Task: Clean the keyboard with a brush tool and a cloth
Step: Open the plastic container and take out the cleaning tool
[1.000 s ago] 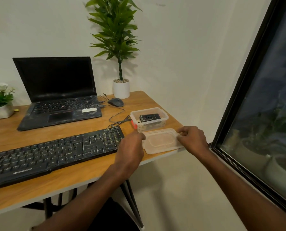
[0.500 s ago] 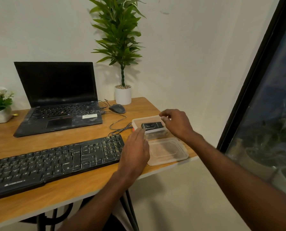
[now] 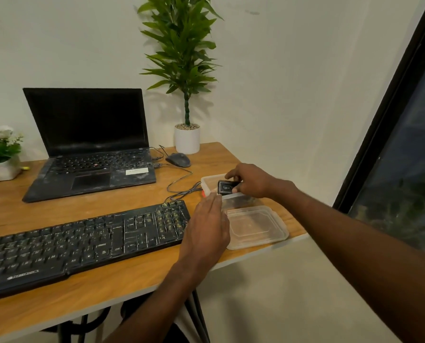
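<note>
At the tabletop's [image 3: 132, 280] right end, our right hand [image 3: 252, 180], off the lid [image 3: 256, 226] now, grips the black brush tool [image 3: 226, 188] above the container [image 3: 210, 181] while our left hand [image 3: 207, 230], fingers straight, steadies it beside the uncleaned keyboard [image 3: 82, 243].

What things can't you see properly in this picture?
- Black gadget, head view: the right hand gripping it covers one end.
- Plastic box: its inside is hidden behind both hands; left hand.
- Keyboard: left end cut off by the picture's edge; key letters too blurry.
</note>
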{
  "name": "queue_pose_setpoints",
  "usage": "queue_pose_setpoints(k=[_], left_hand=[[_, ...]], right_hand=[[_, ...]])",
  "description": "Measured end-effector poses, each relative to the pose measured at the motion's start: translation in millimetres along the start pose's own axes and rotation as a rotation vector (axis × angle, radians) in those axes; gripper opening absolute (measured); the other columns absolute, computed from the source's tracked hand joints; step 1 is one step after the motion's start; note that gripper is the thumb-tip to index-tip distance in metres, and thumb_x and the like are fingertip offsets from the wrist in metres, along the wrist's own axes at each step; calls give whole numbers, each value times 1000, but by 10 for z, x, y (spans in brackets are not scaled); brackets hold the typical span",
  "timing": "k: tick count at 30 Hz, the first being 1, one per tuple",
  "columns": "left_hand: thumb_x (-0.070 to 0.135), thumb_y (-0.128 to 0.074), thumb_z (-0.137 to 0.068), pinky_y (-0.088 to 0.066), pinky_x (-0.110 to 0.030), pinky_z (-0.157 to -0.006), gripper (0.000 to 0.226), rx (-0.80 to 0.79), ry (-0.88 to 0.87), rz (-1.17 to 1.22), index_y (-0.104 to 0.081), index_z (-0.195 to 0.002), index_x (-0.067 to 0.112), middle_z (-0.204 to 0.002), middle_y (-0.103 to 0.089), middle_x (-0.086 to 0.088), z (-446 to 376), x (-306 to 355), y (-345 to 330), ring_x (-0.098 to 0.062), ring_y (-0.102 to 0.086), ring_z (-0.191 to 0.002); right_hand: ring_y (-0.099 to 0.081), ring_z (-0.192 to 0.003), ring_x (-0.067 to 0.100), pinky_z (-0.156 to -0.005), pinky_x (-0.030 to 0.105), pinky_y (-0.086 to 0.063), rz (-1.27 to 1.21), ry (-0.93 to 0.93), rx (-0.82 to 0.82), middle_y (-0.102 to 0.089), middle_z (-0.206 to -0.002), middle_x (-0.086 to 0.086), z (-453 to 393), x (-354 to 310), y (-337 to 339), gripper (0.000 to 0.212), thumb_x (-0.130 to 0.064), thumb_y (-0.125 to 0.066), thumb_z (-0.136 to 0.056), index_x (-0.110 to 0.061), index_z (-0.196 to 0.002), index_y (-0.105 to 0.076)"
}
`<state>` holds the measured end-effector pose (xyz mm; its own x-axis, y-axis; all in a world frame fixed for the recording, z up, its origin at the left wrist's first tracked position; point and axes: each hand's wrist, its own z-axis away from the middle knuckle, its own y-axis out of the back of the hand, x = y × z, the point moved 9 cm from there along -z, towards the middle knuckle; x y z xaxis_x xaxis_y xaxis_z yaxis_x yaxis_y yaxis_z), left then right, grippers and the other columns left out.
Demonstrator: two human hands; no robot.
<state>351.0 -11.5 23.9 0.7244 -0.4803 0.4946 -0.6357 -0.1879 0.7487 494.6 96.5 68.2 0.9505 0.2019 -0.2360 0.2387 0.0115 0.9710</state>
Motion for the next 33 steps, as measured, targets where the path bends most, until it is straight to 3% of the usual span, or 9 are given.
queue_pose_setpoints(k=[3, 7, 11, 14, 19, 22, 25, 28, 33], left_hand=[[27, -39, -115, -15, -27, -129, 54, -11, 5, 13, -32, -167, 13, -174, -30, -4, -5, -2, 1, -16, -22, -161], [27, -39, -115, -17, -30, -129, 54, -20, 10, 13, -33, -167, 12, -174, -29, -5, -11, 11, -5, -18, -22, -162], [20, -40, -114, -18, -30, -129, 53, -17, -8, 31, -34, -165, 8, -172, -33, -9, -7, 30, 9, -20, -25, -160], [11, -43, -112, -29, -35, -126, 49, 47, -4, 95, -41, -160, 7, -164, -44, -11, 5, 19, 107, -23, -36, -153], [2, -48, -107, -52, -45, -101, 38, 198, -54, 349, -60, -140, 16, -134, -63, 2, 138, -9, 347, -16, -57, -126], [7, -50, -105, -55, -41, -96, 38, 202, -136, 380, -64, -139, 15, -130, -67, 4, 415, -31, 521, -13, -62, -119], [15, -52, -105, -56, -38, -93, 34, 186, -168, 362, -69, -134, 18, -124, -71, 9, 743, -132, 752, -9, -66, -114], [16, -55, -104, -55, -23, -97, 33, 209, -118, 439, -67, -132, 29, -123, -72, 19, 1029, -303, 1048, 0, -68, -115], [27, -55, -107, -60, -34, -83, 30, 169, 24, 510, -71, -132, 23, -108, -78, 8, 1383, -790, 1305, -14, -75, -102]], right_hand=[[-58, -110, 25, -90, 36, -48, 94, 36, 16, -49, -107, -1, -9, -67, 27, 43, -19, -74, -92, -15, -134, -67], [-60, -107, 24, -94, 43, -52, -46, 21, 182, -49, -115, -1, 60, -17, 173, 47, -20, -82, -82, -21, -126, -65], [-68, -103, 22, -86, 45, -61, -737, -103, 537, -67, -115, 2, 488, 83, 422, 42, -12, -80, -84, -23, -121, -63], [-73, -99, 26, -75, 38, -63, -1269, -204, 651, -73, -111, 5, 964, 22, 302, 32, -13, -74, -92, -24, -121, -65], [-70, -83, 29, -60, 34, -55, -1799, -247, 519, -75, -101, 18, 1528, -331, -210, 33, -14, -69, -95, -10, -127, -66], [-64, -87, 35, -60, 34, -50, -1795, -233, 371, -73, -95, 20, 1714, -598, -464, 33, -11, -67, -94, -7, -127, -66], [-67, -90, 32, -63, 35, -51, -1806, -221, 258, -72, -104, 23, 1827, -901, -657, 35, -9, -67, -93, -6, -128, -65], [-68, -92, 30, -63, 34, -51, -1866, -188, 151, -72, -109, 23, 1887, -1271, -753, 34, -6, -64, -93, -4, -127, -66], [-66, -79, 25, -55, 30, -47, -1755, -199, 136, -71, -91, 16, 1809, -1692, -837, 22, -7, -65, -92, 1, -113, -70]])
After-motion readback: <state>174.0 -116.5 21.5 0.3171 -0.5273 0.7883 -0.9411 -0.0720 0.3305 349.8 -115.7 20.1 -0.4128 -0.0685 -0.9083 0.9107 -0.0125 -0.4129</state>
